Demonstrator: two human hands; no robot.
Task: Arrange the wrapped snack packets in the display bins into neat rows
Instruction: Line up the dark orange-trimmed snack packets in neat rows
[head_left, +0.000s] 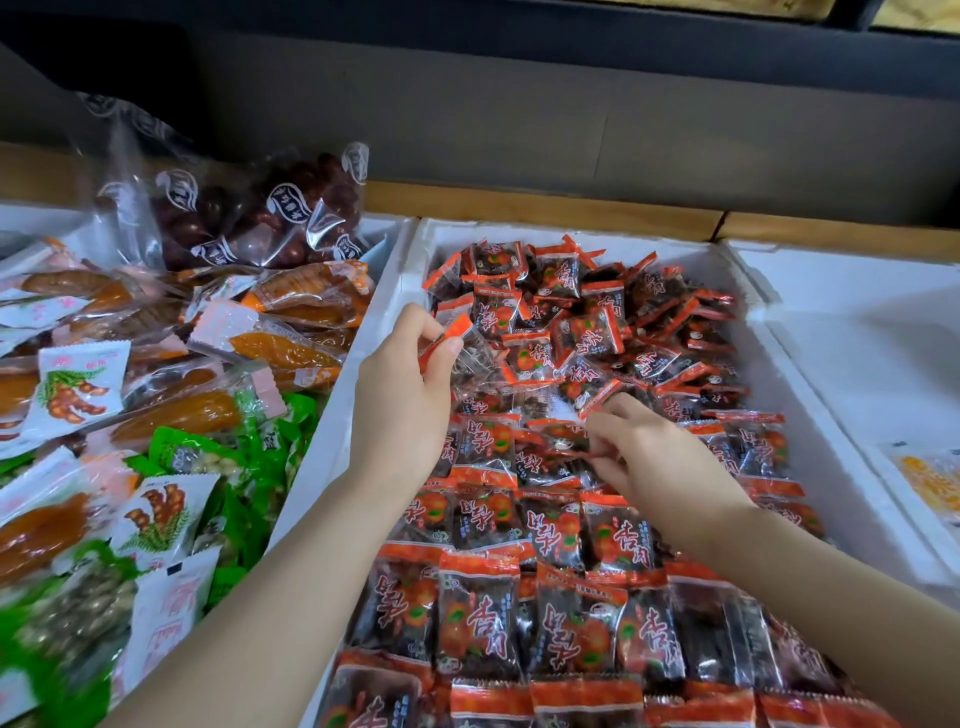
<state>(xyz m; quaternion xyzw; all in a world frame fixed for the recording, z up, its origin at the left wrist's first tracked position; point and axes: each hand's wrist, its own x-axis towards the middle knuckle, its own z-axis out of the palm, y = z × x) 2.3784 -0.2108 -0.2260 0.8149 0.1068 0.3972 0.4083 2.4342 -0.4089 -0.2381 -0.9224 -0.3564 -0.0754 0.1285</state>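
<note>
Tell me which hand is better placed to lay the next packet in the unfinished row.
Left. The left hand already pinches a loose packet, raised over the row's left end; the right hand is low, pinching a laid packet mid-row.

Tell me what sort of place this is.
Probably a shop's loose-snack counter: white foam bins stand side by side, one full of orange-and-black wrapped packets, the next heaped with mixed snack packs. The left hand pinches a packet; the right hand pinches another.

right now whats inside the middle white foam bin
Red-and-black wrapped snack packets fill the white foam bin: neat rows nearer, a loose heap farther back. Its floor is hidden beneath them.
</note>
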